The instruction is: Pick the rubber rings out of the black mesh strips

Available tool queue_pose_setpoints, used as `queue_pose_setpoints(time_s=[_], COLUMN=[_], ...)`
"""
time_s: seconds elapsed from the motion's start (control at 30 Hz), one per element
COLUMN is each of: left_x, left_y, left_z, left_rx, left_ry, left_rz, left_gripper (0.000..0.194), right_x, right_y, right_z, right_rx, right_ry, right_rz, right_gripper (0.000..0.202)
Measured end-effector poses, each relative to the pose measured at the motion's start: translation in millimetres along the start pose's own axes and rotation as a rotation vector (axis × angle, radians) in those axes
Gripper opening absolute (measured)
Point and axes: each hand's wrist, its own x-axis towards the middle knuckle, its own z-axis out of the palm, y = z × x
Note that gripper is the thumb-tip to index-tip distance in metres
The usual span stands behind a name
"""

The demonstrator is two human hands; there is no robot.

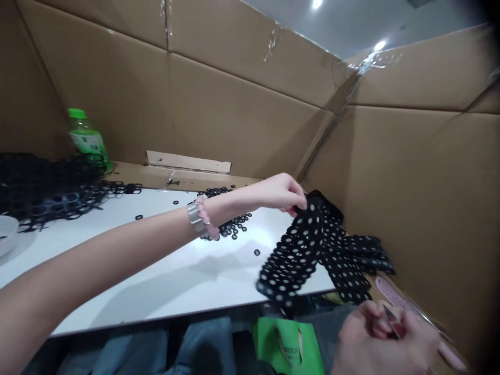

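My left hand (287, 192) reaches across the white tabletop and pinches the top end of a black strip (295, 250) covered in rows of pale round dots. The strip hangs down at a slant, its lower end blurred near the table's front edge. Behind it lie more black dotted strips (347, 260), folded over one another. Low at the right, my right hand (385, 338) is closed around a small pointed metal tool (392, 322); only its tip shows, so its kind is unclear. Small black rings (234, 226) lie in a loose heap behind my left wrist.
Cardboard walls (250, 99) enclose the table (156, 281). On the left are a tangle of black ring mesh (47, 182), a green-capped bottle (88, 138) and a white bowl (7, 234). A pink-handled item (394, 292) lies at right; a green bag (289, 344) is below the edge.
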Motion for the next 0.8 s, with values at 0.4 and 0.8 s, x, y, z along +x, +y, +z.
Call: queue_pose_setpoints(time_s=[0.4,0.8], left_x=[-172.9,-187.9], left_y=[-189.3,-210.5], left_z=[13.4,16.6], left_rx=[-0.473,-0.477], left_ry=[0.379,0.414], left_rz=[-0.647,-0.634], left_gripper=[0.033,0.033], right_x=[-112.0,-162.4], right_y=[85.6,142.8], right_z=[117.7,123.6], right_rx=[-0.033,-0.241], right_ry=[-0.593,-0.956], right_rz=[0.568,0.602], right_gripper=[0.035,0.026])
